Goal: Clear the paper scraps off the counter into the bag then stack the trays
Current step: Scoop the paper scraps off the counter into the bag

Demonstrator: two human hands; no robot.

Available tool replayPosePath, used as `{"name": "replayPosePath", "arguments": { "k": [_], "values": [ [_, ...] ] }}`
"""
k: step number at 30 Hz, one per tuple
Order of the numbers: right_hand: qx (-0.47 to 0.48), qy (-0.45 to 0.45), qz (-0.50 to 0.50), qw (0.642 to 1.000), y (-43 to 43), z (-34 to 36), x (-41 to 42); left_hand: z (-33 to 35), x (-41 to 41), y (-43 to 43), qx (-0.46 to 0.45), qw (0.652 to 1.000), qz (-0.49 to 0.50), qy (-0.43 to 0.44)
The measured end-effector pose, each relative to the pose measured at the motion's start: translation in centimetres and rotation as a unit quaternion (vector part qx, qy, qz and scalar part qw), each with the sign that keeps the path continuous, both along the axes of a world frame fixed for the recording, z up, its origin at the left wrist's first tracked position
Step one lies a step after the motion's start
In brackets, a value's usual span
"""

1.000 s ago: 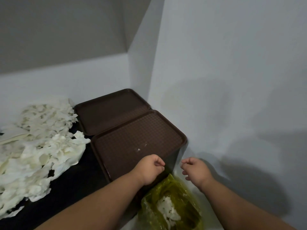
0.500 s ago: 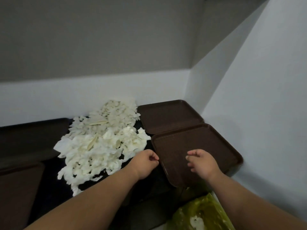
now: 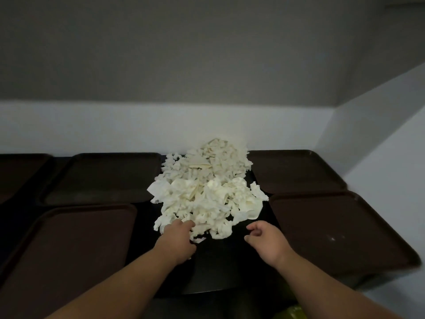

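Big pile of scraps (image 3: 207, 192) sits mid-counter (image 3: 220, 268), with brown trays (image 3: 340, 231) on both sides. Left hand (image 3: 178, 240) is on the pile's near edge, fingers buried in it, so can't tell if it's grabbing any. Right hand (image 3: 266, 244) hovers just beside the pile, loosely curled, holding nothing. A bit of the bag (image 3: 294, 313) peeks in bottom right
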State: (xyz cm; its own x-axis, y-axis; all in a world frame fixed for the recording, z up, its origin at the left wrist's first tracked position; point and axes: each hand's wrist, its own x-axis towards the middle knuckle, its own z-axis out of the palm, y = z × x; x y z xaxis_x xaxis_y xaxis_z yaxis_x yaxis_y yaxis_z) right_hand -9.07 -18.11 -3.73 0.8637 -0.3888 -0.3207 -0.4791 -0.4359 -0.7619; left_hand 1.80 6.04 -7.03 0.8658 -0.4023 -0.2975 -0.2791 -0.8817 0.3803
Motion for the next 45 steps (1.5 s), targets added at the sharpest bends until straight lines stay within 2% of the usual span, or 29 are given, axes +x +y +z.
{"name": "replayPosePath", "arguments": {
  "k": [5, 14, 20, 26, 35, 39, 45],
  "values": [
    [-0.069, 0.003, 0.080, 0.994, 2.5, -0.9, 2.8, -2.2, 0.9, 1.5, 0.051, 0.998, -0.012, 0.044],
    [-0.127, 0.037, 0.212, 0.968, 2.0, -2.6, 7.7, -4.1, 2.1, 0.5, 0.037, 0.999, -0.011, 0.028],
    [-0.209, 0.070, 0.329, 0.918, 1.6, -3.9, 9.6, -3.0, 3.9, 0.0, 0.034, 0.998, 0.018, 0.049],
    [-0.257, 0.052, 0.364, 0.894, 1.5, -5.2, 10.3, -2.2, 3.7, 0.5, 0.009, 0.997, 0.069, 0.028],
    [-0.218, 0.036, 0.300, 0.928, 0.3, -3.9, 10.2, 1.2, 3.8, 1.3, -0.060, 0.993, 0.099, -0.016],
    [-0.171, 0.006, 0.200, 0.965, -0.5, -3.1, 8.1, 2.9, 4.1, 1.2, -0.093, 0.991, 0.093, -0.031],
    [-0.123, -0.079, 0.062, 0.987, -1.7, -0.3, 4.6, 5.9, 4.2, -0.4, -0.128, 0.989, 0.051, -0.043]
  ]
}}
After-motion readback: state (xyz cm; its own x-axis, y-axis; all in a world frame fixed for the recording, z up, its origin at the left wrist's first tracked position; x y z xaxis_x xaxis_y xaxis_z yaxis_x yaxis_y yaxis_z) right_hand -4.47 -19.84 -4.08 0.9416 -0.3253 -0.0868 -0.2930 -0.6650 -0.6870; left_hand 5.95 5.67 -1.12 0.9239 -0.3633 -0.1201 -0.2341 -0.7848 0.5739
